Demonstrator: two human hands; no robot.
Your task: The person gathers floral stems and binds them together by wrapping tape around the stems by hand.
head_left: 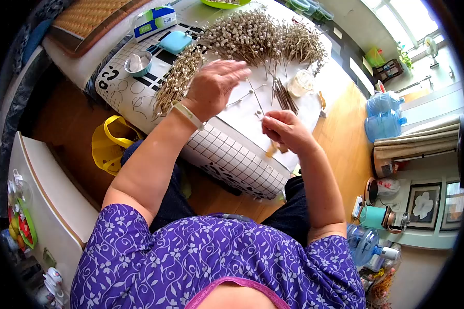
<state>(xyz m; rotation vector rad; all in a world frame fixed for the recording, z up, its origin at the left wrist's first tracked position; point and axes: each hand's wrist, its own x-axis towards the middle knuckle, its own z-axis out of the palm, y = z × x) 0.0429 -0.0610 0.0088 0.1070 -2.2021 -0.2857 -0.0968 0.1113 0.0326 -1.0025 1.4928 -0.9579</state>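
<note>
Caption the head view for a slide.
Right hand pinching a thin stem, left hand open near bunches of white-tipped stems on a patterned tablecloth.

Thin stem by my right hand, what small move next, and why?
I'd probably steady the thin stem with your left hand: that hand is outstretched near the stem's far end, while your right hand seems to pinch the near end.

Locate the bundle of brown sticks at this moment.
In the head view, the bundle of brown sticks lies right of centre on the white tabletop, just beyond the right hand and beside a pale, round item.
</note>
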